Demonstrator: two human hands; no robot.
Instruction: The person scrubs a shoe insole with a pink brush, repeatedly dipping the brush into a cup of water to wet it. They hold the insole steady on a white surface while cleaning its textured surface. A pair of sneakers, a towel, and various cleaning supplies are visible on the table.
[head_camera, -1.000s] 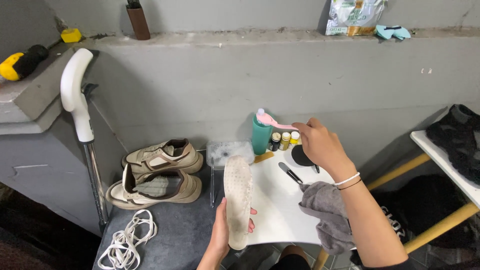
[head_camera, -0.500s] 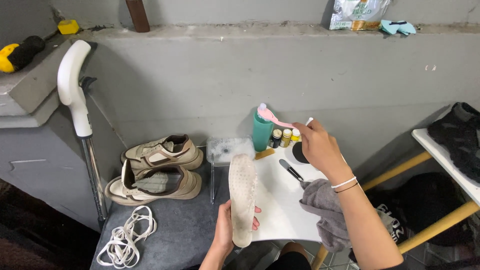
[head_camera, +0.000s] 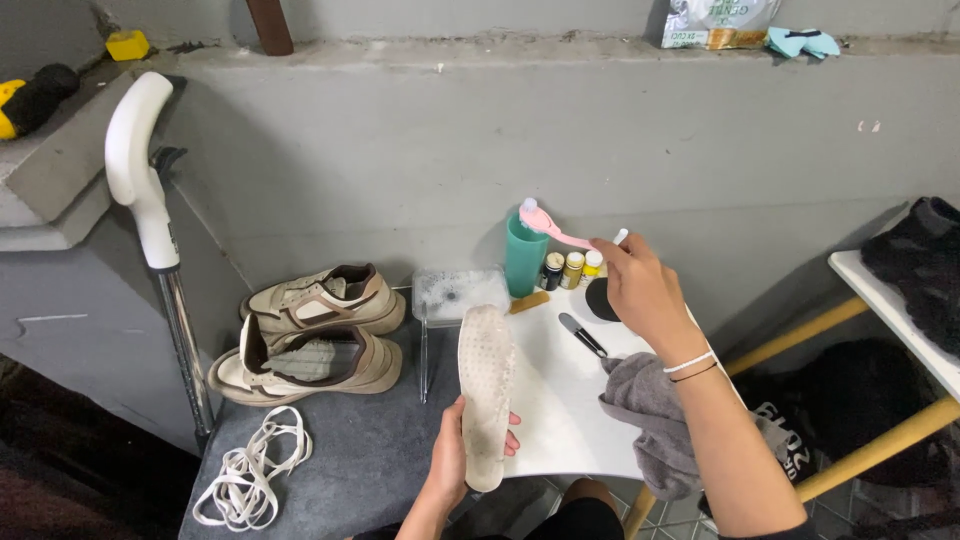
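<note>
The left hand (head_camera: 455, 462) grips the near end of a pale insole (head_camera: 484, 390), fingers wrapped around its heel, holding it upright over the near edge of the white table (head_camera: 560, 400). The right hand (head_camera: 640, 295) is closed on the handle of a pink brush (head_camera: 555, 228), whose head rests at the mouth of a teal cup (head_camera: 525, 258) at the far side of the table.

Handling: the insole appears light, thin and flexible; it will likely bend if held only at one end, so support near the middle gives better control. Its surface looks damp or soiled and may be slippery. The brush is rigid and light; hold by the handle.

A pair of beige shoes (head_camera: 310, 330) sits to the left, with white laces (head_camera: 250, 470) nearer. A grey cloth (head_camera: 650, 415) lies under the right forearm.

Limits of view: the brush bristles are hidden by the cup. The small jars (head_camera: 572, 268) behind are too small to identify. The clear tub (head_camera: 460, 292) contents are unclear, possibly foam.
</note>
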